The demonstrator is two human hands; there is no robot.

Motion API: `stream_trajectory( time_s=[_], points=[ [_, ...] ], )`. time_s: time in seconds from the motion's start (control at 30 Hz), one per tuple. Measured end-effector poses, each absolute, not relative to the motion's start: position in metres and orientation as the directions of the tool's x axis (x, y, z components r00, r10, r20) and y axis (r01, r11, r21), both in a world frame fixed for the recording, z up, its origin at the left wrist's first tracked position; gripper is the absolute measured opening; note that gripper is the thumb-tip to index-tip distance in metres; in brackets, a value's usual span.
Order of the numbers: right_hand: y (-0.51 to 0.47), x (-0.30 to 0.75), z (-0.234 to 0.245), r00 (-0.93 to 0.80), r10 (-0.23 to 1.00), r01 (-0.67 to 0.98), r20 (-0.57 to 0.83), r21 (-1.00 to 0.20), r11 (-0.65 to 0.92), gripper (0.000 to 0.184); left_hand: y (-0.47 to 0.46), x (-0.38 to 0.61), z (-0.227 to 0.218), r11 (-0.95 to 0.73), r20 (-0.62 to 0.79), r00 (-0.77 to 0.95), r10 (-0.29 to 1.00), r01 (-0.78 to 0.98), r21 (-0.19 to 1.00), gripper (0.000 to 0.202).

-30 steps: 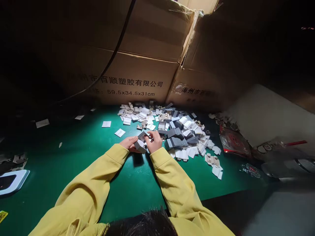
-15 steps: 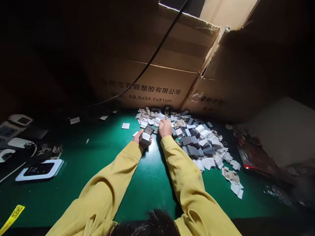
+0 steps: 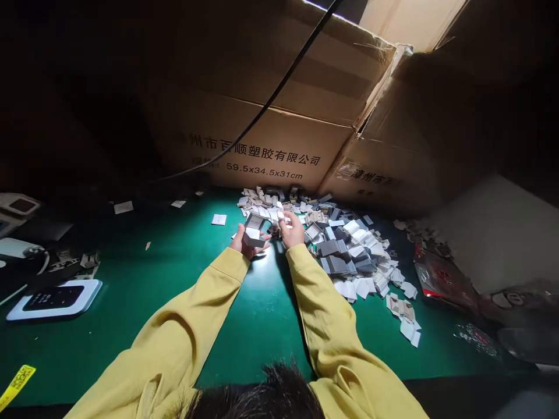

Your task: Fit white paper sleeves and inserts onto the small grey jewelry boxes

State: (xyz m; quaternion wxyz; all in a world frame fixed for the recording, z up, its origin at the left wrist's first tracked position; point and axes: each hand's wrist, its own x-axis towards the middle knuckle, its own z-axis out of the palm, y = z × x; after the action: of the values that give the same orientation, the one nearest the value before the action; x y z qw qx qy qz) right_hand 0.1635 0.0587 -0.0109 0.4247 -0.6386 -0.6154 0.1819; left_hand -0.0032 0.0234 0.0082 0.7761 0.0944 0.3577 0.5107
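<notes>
My left hand (image 3: 244, 244) is closed round a small open grey box (image 3: 253, 230) with a pale lining, held just above the green table (image 3: 183, 273). My right hand (image 3: 292, 230) is beside it, fingers pinched on a small white card (image 3: 280, 216) at the near edge of the pile of white cards and grey boxes (image 3: 345, 250). Both arms wear yellow sleeves. The pile spreads from the hands out to the right.
Large cardboard cartons (image 3: 262, 128) stand behind the pile, with a black cable (image 3: 262, 116) across them. A white device with a dark screen (image 3: 52, 299) lies at left. Loose white cards (image 3: 218, 219) dot the table. A red packet (image 3: 441, 279) lies at right.
One second ago both hands worked on the box together. My right hand then reached into the pile and has drawn back a little with a white card. My left hand kept the box.
</notes>
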Motion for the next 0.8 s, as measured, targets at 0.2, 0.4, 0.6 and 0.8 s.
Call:
stream_trajectory(
  time_s=[0.2, 0.4, 0.6, 0.8],
  points=[
    [-0.015, 0.193, -0.046, 0.064, 0.905, 0.294, 0.421, -0.874, 0.386, 0.023, 0.023, -0.003, -0.008, 0.532, -0.37, 0.388, 0.844, -0.692, 0.487, 0.061],
    [-0.022, 0.218, -0.052, -0.151, 0.801, 0.478, 0.58, -0.666, 0.572, 0.027, 0.023, -0.004, -0.027, 0.624, -0.361, 0.509, 0.781, -0.604, 0.497, 0.055],
    [-0.015, 0.217, -0.063, -0.275, 0.742, 0.562, 0.612, -0.524, 0.64, 0.03, 0.011, -0.003, -0.013, 0.536, -0.319, 0.433, 0.843, -0.623, 0.57, 0.045],
    [-0.021, 0.212, -0.06, -0.278, 0.766, 0.636, 0.58, -0.486, 0.599, 0.032, 0.004, 0.004, -0.002, 0.475, -0.326, 0.346, 0.88, -0.616, 0.628, 0.044]
  ],
)
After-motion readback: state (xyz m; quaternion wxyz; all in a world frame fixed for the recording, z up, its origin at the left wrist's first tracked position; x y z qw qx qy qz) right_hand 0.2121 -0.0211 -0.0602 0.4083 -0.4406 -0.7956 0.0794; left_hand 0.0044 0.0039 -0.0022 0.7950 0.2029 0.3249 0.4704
